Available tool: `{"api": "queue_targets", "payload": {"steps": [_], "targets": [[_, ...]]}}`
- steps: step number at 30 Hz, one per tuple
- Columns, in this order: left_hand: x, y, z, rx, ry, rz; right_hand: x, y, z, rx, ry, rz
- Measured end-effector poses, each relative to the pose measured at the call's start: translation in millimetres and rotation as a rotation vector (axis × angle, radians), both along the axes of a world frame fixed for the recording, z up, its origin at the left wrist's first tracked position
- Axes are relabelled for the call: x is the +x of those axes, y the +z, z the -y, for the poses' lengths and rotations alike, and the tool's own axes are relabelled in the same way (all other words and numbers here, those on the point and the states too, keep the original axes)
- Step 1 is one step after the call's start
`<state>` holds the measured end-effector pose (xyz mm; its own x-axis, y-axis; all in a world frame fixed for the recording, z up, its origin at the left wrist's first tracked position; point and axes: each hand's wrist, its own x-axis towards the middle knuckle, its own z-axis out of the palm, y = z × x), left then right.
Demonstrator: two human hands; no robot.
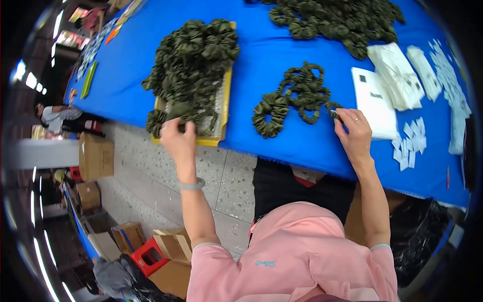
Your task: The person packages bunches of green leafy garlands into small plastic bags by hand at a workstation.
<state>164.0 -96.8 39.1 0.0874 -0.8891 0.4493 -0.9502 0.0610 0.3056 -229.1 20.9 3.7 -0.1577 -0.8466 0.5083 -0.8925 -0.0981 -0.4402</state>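
Note:
My left hand (177,137) rests at the near edge of a yellow tray (227,95), its fingers closed on a dark green scrunchie from the heap of scrunchies (193,60) piled on the tray. My right hand (353,132), wearing a ring, pinches the end scrunchie of a small cluster of green scrunchies (294,98) lying on the blue table (282,50). Both arms wear short pink sleeves.
A bigger pile of green scrunchies (337,20) lies at the far side. White cards (375,103), plastic bags (397,75) and small white labels (410,143) lie to the right. Cardboard boxes (95,158) stand on the floor at left, where another person (53,116) is.

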Motion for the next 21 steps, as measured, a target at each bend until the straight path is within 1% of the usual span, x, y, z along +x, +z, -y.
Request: {"api": "queue_targets", "payload": {"steps": [1,2,3,4,5,6,7,8,9,10,11,12,14,16,17,21], "targets": [[-6.2,2.5,-0.3,-0.126,-0.018,-0.135,-4.4,3.1,-4.3,-0.012,-0.043,0.101],[-24.7,12.1,-6.3,-0.190,-0.142,-0.142,-8.7,7.5,-11.2,-0.003,-0.087,0.091],[-49.2,24.6,-19.8,-0.252,-0.256,-0.155,-13.2,14.6,-18.6,-0.034,-0.113,0.135],[-77.3,31.7,-35.2,-0.218,-0.438,-0.073,-17.0,23.1,-23.4,-0.070,-0.130,0.178],[-110.6,36.1,-48.1,-0.167,-0.649,-0.097,-19.6,31.2,-27.5,-0.110,-0.144,0.221],[-141.8,30.4,-61.9,-0.118,-0.807,-0.089,-21.3,37.4,-33.1,-0.148,-0.158,0.263],[-173.2,24.6,-75.8,-0.053,-0.966,-0.087,-22.1,41.7,-39.4,-0.139,-0.183,0.250],[-200.2,13.7,-86.7,0.006,-1.073,-0.050,-22.4,45.5,-45.8,-0.153,-0.159,0.183],[-218.7,-5.8,-93.2,0.049,-1.147,-0.092,-23.5,49.1,-52.0,-0.165,-0.135,0.116],[-227.9,-22.7,-95.8,0.065,-1.162,-0.108,-25.1,52.1,-57.6,-0.177,-0.107,0.048],[-232.6,-25.9,-98.2,0.088,-1.152,-0.158,-26.7,54.2,-61.6,-0.189,-0.074,-0.016],[-237.3,-28.2,-100.7,0.109,-1.142,-0.210,-27.9,53.8,-64.8,-0.184,-0.086,-0.022],[-232.1,-26.7,-105.6,0.174,-1.081,-0.323,-25.2,46.5,-71.3,-0.154,-0.063,-0.124],[-228.4,-35.1,-106.3,0.158,-1.042,-0.436,-19.6,37.5,-73.4,-0.127,-0.031,-0.214],[-226.5,-38.5,-106.4,0.155,-1.029,-0.472,-16.7,34.2,-71.4,-0.124,-0.033,-0.208],[-218.5,-40.4,-99.3,0.160,-0.907,-0.562,-3.9,25.5,-56.4,-0.091,0.000,-0.312]]}}
